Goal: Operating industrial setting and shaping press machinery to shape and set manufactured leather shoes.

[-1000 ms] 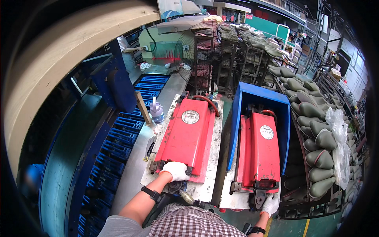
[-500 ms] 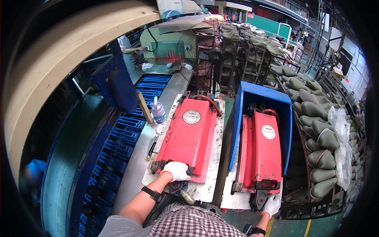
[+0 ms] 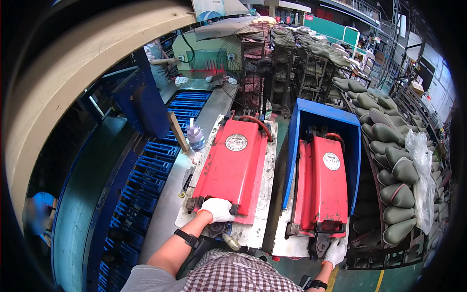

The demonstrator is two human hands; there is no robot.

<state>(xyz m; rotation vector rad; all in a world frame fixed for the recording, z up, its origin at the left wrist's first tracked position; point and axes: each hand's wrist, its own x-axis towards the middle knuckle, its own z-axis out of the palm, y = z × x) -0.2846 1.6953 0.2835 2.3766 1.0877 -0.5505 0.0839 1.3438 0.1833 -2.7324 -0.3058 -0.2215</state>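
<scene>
First long red metal cover (image 3: 226, 170), round white label on top: lay on a stained white plate (image 3: 253, 238). White-gloved left hand (image 3: 217, 210): bent over its front edge, fingers partly hidden; firmness of hold could not be told. Second long red metal cover (image 3: 330, 190): sat within an open-fronted blue hood (image 3: 321, 111). White-gloved right hand (image 3: 335, 251): part-curled near its front right corner, fingertips hidden; hold could not be told. Pale purple bottle (image 3: 195, 136), tilted wooden bar (image 3: 177, 131), blue slatted conveyor (image 3: 151, 165): left of both covers. Grey-green boot-shaped pieces (image 3: 398, 194), partly draped by clear plastic sheeting (image 3: 419, 180): crowded the right.
</scene>
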